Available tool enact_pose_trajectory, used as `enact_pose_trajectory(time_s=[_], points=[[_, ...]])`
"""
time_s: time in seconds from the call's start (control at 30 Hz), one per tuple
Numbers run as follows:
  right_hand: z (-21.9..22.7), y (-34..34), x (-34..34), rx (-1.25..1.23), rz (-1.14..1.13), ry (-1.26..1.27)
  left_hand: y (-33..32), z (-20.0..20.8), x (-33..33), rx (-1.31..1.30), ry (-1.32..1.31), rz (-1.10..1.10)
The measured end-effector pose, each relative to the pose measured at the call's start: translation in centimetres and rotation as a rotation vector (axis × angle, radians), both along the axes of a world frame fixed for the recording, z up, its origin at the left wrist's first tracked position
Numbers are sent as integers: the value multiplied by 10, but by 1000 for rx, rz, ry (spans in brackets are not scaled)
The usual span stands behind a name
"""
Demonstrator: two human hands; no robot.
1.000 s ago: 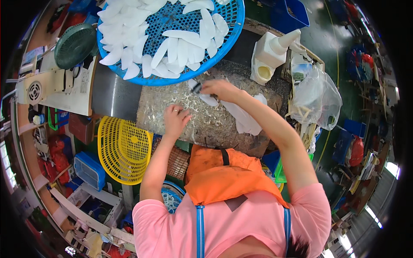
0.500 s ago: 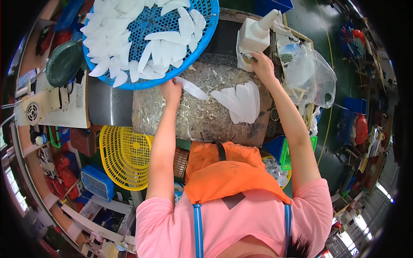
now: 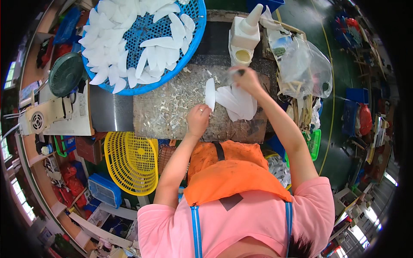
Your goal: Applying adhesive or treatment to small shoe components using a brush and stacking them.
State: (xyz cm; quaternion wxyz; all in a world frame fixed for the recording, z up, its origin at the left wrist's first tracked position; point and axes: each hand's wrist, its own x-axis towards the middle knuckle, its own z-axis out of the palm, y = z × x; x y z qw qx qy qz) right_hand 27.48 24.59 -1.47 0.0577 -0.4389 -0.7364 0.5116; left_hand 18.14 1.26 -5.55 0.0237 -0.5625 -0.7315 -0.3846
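A person leans over a worn, glue-spattered workbench (image 3: 172, 107). The left hand (image 3: 198, 120), near the bench's front edge, pinches a white insole-shaped piece (image 3: 210, 93) upright between its fingertips. The right hand (image 3: 243, 79), raised toward the back edge, is clenched around a small dark-tipped tool (image 3: 237, 73) above a stack of white pieces (image 3: 236, 103). A blue basket (image 3: 142, 38) of similar pieces overhangs the back left corner; the bench's left part lies bare.
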Motion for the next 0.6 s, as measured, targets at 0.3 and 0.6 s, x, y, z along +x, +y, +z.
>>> enact_pose_trajectory(time_s=[0.3, 0.6], points=[[-25, -41, 0, 469, 852, 200, -4, -30, 6, -135, -65, -13], [10, -39, 56, 399, 625, 62, 8, 2, -1, -115, -51, -20]])
